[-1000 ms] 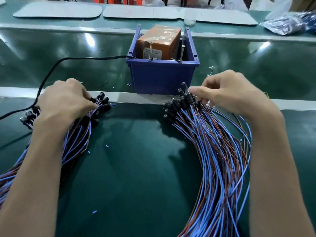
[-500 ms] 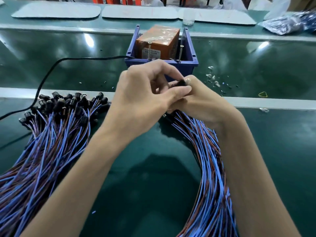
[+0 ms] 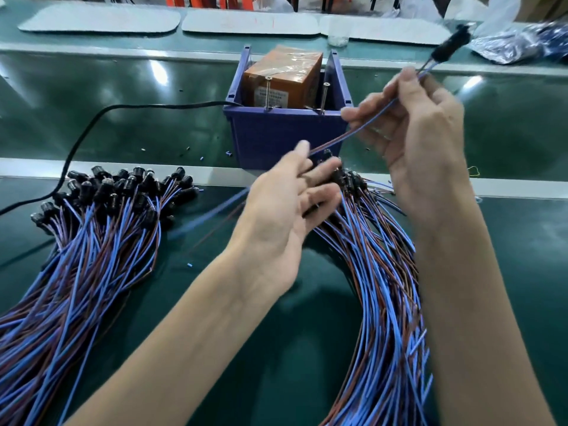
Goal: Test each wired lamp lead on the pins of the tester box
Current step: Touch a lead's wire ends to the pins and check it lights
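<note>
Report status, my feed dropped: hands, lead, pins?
Right hand grips one blue-and-brown wired lamp lead, raised. Left hand at its tail, grip unclear. Upright metal tester pins unobstructed, untouched.
</note>
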The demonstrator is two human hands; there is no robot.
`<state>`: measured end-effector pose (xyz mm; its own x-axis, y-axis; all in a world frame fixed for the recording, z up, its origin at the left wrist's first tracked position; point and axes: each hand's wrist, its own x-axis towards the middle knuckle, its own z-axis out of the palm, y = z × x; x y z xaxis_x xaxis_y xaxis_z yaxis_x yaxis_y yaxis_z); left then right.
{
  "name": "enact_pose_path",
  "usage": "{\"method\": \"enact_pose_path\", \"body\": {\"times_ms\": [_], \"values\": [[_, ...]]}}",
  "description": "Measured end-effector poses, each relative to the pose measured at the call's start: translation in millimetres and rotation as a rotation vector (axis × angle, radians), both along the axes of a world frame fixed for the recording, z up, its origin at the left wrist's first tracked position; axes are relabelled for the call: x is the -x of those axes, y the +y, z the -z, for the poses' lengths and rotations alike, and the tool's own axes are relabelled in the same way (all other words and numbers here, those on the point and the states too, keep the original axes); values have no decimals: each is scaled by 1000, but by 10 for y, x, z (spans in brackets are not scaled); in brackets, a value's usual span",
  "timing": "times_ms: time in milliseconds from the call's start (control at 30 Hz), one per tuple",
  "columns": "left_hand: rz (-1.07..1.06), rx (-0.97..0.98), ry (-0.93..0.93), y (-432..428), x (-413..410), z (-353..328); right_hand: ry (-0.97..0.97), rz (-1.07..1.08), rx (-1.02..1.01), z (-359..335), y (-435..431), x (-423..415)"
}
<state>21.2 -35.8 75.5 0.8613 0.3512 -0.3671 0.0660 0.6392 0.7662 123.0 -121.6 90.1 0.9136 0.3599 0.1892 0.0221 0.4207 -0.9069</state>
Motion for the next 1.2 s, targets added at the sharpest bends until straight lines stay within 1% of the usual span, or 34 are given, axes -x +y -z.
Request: {"method": "enact_pose_path", "body": {"times_ms": [100, 167, 233, 300, 367, 433, 567, 667, 800, 967, 1200], "values": [[-181, 68, -39, 38, 3, -7, 70, 61, -135, -28, -78, -62], [-251, 39, -53, 62, 8, -10, 92, 99, -154, -44, -143, -115], [-303, -48, -42, 75, 9, -2, 97, 126, -111, -40, -217, -164], [-341, -121, -39, 86, 5, 11, 84, 135, -20, -22, -280, -194], [-362, -186, -39, 102, -8, 28, 53, 101, 73, 1, -325, -212], [-332, -288, -37, 124, -18, 46, 3, 46, 181, 16, -335, -214], [-140, -502, -33, 156, -22, 82, -81, -91, 397, 40, -267, -146], [-96, -571, -13, 178, -31, 130, -99, -150, 525, 74, -176, -78], [-60, -585, -35, 178, -30, 144, -101, -191, 580, 89, -98, -21], [-41, -593, -71, 186, -27, 155, -95, -219, 548, 107, -42, 8], [-116, -568, -76, 242, -45, 188, 35, -239, 401, 88, 15, 46]]}}
